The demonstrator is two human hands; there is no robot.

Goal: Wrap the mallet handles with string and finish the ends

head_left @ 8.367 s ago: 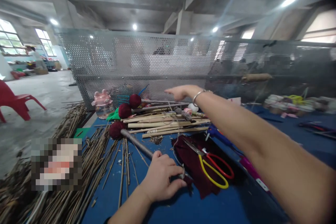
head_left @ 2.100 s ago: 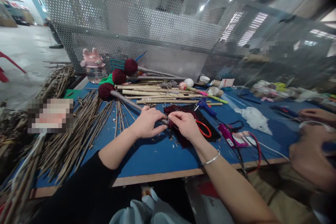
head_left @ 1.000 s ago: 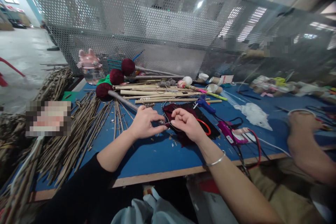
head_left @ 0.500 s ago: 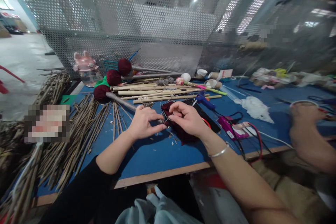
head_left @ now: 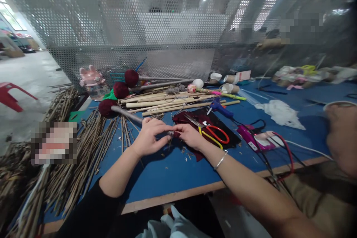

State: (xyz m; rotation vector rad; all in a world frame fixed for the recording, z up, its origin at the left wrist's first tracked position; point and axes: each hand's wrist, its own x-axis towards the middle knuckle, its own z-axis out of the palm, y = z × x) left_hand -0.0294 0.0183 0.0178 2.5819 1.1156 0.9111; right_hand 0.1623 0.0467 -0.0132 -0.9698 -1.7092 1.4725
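Note:
My left hand (head_left: 150,137) is closed around the near end of a grey-wrapped stick (head_left: 126,113), which carries a dark red fabric ball (head_left: 107,108) at its far left end. At the stick's near tip, my right hand (head_left: 190,136) pinches with thumb and fingers, where a bit of dark red material shows. Dark red cloth (head_left: 181,116) lies just behind and beneath the right hand. On that cloth rest scissors (head_left: 218,134) with red and yellow handles.
Thin brown twigs (head_left: 80,156) cover the left of the blue table (head_left: 156,182). Pale sticks (head_left: 167,100) lie behind my hands. A blue glue gun (head_left: 221,108) and a purple device (head_left: 253,139) with cables sit to the right, near another person's arm (head_left: 341,137).
My right hand has lowered from raised, pinching fingers to press at the stick's tip. The scissors, mostly covered before, now show. The view has shifted slightly.

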